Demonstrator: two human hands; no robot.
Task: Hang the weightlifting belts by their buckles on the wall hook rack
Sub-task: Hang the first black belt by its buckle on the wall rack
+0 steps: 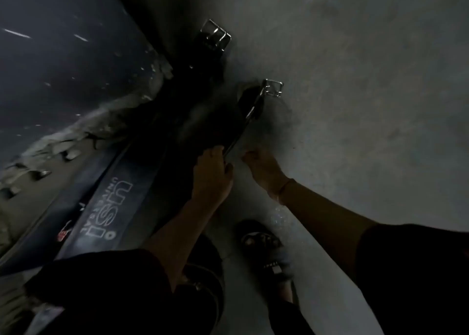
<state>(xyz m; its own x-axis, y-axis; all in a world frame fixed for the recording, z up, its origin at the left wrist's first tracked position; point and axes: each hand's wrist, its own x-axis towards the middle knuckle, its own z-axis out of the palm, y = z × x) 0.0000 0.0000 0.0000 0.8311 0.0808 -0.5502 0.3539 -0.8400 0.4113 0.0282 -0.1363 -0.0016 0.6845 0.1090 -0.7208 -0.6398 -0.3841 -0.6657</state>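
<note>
Two black weightlifting belts lie on the grey floor in dim light. The far belt [203, 55] has a silver buckle [215, 33] at its top end. The near belt [245, 111] stands on its edge, its buckle [273, 88] pointing away from me. My left hand [212, 174] grips the near belt's lower edge, fingers curled round it. My right hand [262, 165] is just right of that same end, fingers reaching toward the belt; the dark hides whether they touch it. No hook rack is in view.
A long blue strip printed "USI UNIVERSAL" [106, 207] lies to the left along a dark, chipped wall base [76, 136]. My foot in a black sandal [264, 243] stands below my hands. Bare grey floor [368, 106] spreads to the right.
</note>
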